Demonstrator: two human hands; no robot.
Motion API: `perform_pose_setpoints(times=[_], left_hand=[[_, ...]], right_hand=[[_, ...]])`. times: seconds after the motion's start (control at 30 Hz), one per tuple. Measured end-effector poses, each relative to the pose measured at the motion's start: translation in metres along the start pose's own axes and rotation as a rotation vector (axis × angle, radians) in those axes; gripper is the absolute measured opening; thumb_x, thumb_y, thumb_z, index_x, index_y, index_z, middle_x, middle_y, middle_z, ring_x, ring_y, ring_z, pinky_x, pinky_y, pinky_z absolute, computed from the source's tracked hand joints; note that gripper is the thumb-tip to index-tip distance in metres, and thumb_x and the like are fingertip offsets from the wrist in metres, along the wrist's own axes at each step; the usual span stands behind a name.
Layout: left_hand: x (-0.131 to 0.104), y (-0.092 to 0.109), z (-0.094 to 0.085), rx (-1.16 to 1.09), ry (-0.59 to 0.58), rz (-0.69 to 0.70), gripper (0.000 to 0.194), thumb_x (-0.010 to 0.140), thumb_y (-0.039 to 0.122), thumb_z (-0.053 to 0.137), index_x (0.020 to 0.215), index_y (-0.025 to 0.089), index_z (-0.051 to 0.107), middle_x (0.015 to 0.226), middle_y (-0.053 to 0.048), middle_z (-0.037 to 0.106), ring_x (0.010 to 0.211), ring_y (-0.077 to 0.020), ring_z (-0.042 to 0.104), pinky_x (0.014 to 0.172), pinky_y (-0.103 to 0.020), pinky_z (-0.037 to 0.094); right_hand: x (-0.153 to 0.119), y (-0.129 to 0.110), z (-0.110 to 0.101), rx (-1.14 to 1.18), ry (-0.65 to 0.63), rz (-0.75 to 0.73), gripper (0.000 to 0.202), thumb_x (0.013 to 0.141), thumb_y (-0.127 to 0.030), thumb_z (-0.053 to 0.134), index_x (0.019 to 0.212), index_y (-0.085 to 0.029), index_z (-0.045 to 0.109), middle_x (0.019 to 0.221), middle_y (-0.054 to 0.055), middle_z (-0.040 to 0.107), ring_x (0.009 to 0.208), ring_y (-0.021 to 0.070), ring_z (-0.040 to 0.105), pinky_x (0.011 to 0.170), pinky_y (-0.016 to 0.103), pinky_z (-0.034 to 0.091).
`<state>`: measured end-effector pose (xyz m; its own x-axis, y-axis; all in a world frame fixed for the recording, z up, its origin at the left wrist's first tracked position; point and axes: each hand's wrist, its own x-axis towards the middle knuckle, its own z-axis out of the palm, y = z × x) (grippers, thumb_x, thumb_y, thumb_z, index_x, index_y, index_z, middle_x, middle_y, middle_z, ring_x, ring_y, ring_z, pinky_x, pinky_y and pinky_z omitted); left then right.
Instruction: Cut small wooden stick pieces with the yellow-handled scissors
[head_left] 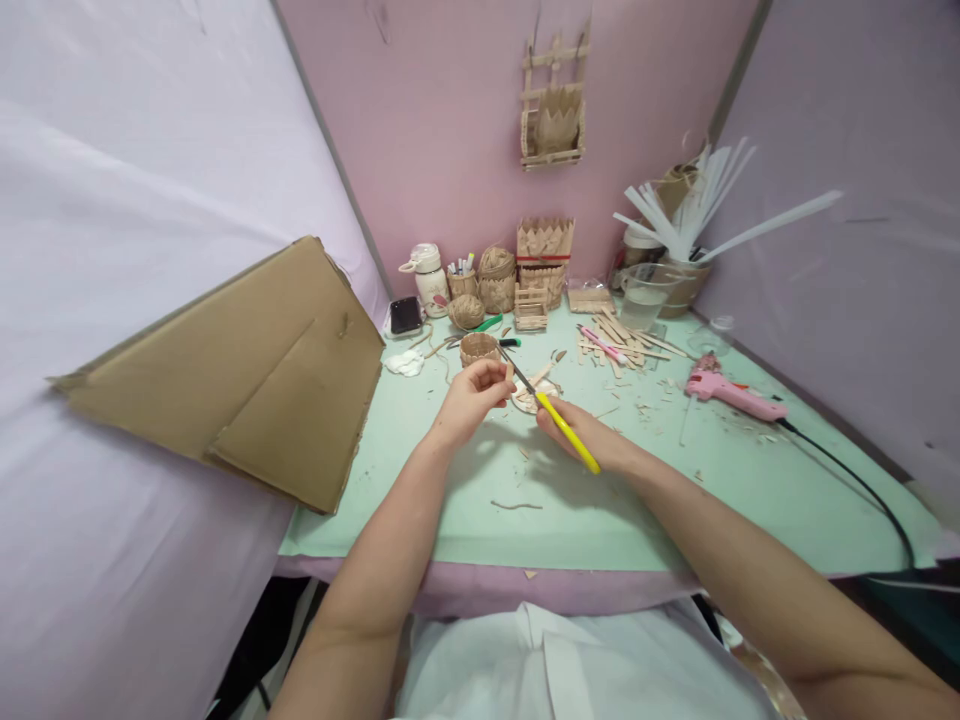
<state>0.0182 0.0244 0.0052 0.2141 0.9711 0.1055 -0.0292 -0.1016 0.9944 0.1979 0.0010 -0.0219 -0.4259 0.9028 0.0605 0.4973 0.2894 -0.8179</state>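
Note:
Between the fingertips of my left hand (472,398) is a short flat wooden stick piece (510,372), held upright. My right hand (574,430) is closed around a yellow-handled knife (568,432). Its slim dark blade points up and left, close beside the stick piece; whether they touch I cannot tell. Just behind my left hand stands a small round woven-looking basket (478,348), partly hidden by the fingers. A pale round disc (529,398) with wooden scraps on it lies between and beyond my hands.
Loose wooden sticks (619,338) with a pink pen lie at back right. A pink glue gun (735,393) trails a black cord at right. Folded cardboard (285,390) leans at left. Along the back stand a white bottle (429,280), twine balls (466,312) and a plastic cup (645,297).

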Motion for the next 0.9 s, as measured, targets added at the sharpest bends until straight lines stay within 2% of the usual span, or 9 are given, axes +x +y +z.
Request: perform_pose_setpoints(times=[0.27,0.63,0.9], left_hand=[[0.0,-0.0002,-0.0051,-0.008,-0.023,-0.013,0.02,0.062,0.025,0.066,0.079,0.016,0.059,0.074,0.0,0.058,0.065,-0.0082,0.051,0.061,-0.022,0.041],[-0.0015,0.0005,-0.0042,0.005,-0.033,-0.028,0.018,0.064,0.026,0.065,0.078,0.015,0.063,0.073,-0.001,0.058,0.066,-0.0087,0.051,0.064,-0.023,0.042],[-0.0024,0.001,-0.004,-0.003,-0.039,-0.04,0.017,0.064,0.024,0.065,0.077,0.015,0.063,0.073,-0.001,0.059,0.068,-0.0092,0.052,0.066,-0.024,0.043]], right_hand=[[-0.0027,-0.0016,-0.0023,0.009,-0.049,0.008,0.038,0.084,-0.057,0.032,0.075,-0.021,0.038,0.063,-0.004,0.038,0.058,0.0115,0.033,0.054,0.025,0.031],[-0.004,0.0017,-0.0038,-0.054,-0.064,-0.008,0.037,0.085,-0.056,0.032,0.083,-0.02,0.041,0.074,-0.001,0.042,0.066,0.0132,0.037,0.061,0.028,0.036],[-0.0057,-0.0004,-0.0061,-0.071,-0.075,-0.007,0.038,0.084,-0.056,0.032,0.082,-0.02,0.042,0.074,-0.001,0.044,0.065,0.0135,0.039,0.061,0.028,0.037]])
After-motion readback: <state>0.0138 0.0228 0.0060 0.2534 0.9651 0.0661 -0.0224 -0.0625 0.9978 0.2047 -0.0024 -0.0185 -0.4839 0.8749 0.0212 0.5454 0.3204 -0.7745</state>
